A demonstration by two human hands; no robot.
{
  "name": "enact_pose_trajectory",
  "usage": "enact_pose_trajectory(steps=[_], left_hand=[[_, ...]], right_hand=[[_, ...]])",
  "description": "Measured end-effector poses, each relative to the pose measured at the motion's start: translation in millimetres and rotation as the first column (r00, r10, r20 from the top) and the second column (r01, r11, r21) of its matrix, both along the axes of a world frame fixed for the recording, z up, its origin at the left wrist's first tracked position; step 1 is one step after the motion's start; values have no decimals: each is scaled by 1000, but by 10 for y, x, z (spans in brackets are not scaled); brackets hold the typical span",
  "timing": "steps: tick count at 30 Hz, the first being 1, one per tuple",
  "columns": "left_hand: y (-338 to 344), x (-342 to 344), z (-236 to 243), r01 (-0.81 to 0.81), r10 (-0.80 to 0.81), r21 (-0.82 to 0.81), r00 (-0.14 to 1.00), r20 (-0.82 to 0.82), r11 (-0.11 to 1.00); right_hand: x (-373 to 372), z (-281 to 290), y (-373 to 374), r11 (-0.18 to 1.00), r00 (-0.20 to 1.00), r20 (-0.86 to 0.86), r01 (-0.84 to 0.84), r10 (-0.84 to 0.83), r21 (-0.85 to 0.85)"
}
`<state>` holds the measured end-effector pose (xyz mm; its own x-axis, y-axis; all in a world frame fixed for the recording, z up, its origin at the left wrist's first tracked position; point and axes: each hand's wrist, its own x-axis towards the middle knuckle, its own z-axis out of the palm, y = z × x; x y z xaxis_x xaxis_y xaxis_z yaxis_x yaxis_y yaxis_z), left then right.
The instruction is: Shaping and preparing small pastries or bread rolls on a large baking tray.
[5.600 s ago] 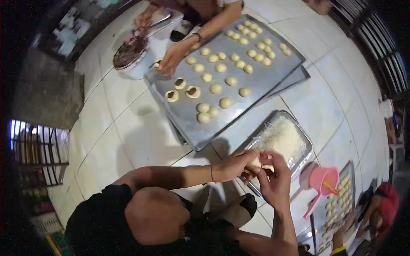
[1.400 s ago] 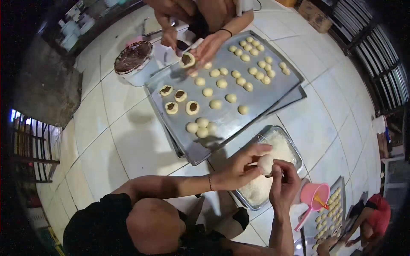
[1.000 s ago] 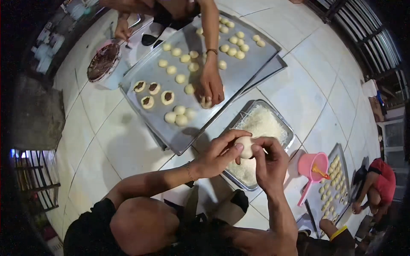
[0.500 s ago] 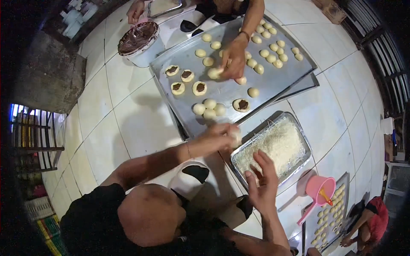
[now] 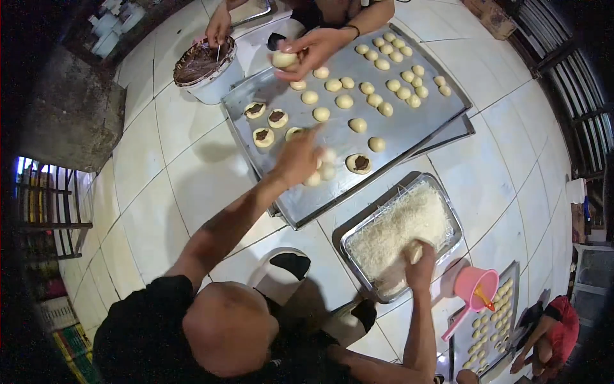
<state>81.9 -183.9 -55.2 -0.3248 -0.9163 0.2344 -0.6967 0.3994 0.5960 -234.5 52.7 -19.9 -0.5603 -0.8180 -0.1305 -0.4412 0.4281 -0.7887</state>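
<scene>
Over the near-left part of the big metal tray, my left hand is stretched out and smeared by motion. It partly hides a flattened dough piece topped with dark brown filling and a cluster of smooth dough balls. Whether its fingers grip anything is unclear. My right hand is closed around a pale dough ball, low over a rectangular metal pan of shredded pale topping that looks like grated cheese. Another filled dough piece lies near the tray's front edge.
Across the tray, a co-worker's hand holds a dough ball. Their other hand grips a thin tool in a bucket of brown paste. A pink dipper stands near another tray of dough. Another person sits far right.
My left hand has moved from beside the pan to over the big tray. My right hand has lowered to the topping with a dough ball. The co-worker has lifted a dough ball off the tray.
</scene>
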Motion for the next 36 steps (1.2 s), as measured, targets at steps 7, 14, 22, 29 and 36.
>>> enact_pose_trajectory(steps=[7, 14, 22, 29, 36], left_hand=[[-164, 580, 21, -259, 115, 221, 852, 511, 940], [-214, 330, 49, -29, 231, 397, 851, -472, 917], [159, -540, 559, 627, 513, 422, 43, -858, 654], [751, -1097, 664, 743, 746, 632, 289, -600, 221], [1037, -1394, 544, 736, 632, 671, 482, -607, 83]], right_hand=[[-35, -481, 224, 986, 966, -199, -166, 167, 20], [-53, -217, 64, 991, 996, -15, -83, 85, 102], [99, -5, -43, 990, 980, -141, -142, 141, -2], [-160, -71, 122, 984, 981, -116, -146, 157, 97], [-127, 391, 27, 992, 986, 152, -80, 64, 99]])
